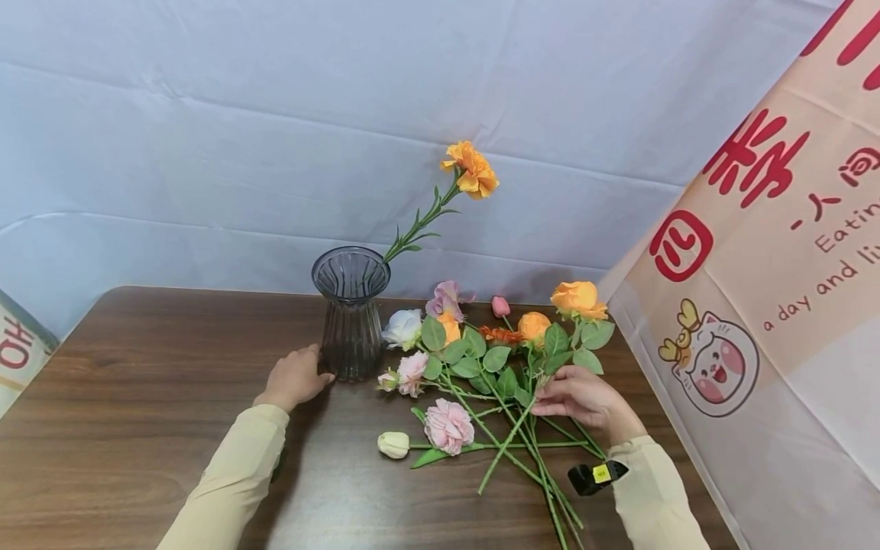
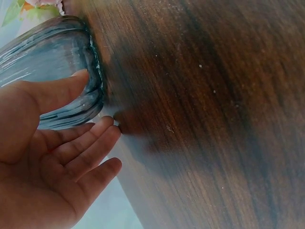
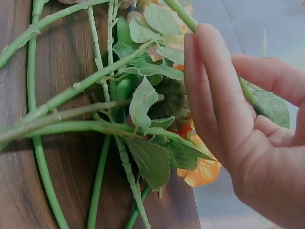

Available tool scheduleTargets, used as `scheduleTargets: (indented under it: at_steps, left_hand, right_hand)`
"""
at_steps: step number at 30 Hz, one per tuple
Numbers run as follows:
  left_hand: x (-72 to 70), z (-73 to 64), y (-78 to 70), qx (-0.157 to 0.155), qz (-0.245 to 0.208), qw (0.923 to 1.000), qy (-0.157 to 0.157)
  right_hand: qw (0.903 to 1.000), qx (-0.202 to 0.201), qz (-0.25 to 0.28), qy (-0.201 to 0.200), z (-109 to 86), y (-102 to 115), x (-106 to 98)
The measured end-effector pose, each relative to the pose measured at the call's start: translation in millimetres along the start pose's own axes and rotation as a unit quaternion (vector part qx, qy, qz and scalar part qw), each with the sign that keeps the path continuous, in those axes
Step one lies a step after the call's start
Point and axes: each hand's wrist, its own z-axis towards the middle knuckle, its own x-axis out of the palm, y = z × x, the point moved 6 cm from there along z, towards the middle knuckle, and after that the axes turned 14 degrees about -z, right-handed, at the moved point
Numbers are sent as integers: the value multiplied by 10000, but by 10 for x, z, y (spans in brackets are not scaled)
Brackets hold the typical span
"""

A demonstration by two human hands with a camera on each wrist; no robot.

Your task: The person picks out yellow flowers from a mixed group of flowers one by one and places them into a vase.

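A grey ribbed glass vase stands upright near the table's back edge. One orange carnation leans out of it to the right. My left hand holds the vase low on its left side; in the left wrist view the thumb lies across the glass and the fingers are along its base. Over the loose flowers, my right hand pinches the green stem of an orange rose, whose bloom shows above the fingers. The right wrist view has this stem passing between thumb and fingers.
Loose flowers lie crossed right of the vase: a pink peony-like bloom, a white tulip, a pale blue rose and several others. Their stems overlap under my right hand. A white cloth hangs behind, a printed banner on the right.
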Motion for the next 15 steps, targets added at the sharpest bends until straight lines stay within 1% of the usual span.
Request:
scheduleTargets:
  at_steps: [6,12,15]
  left_hand:
    - [8,4,9,-28,19,10000,-2]
    - [4,7,2,-37,51,10000,27]
    - [0,6,-4,-32,67,10000,47]
  right_hand:
    - [9997,-19,211,121,43,-17,44]
    - [9979,-94,606,183,87,-24,99]
    - [9971,-122,712,222,106,-32,121]
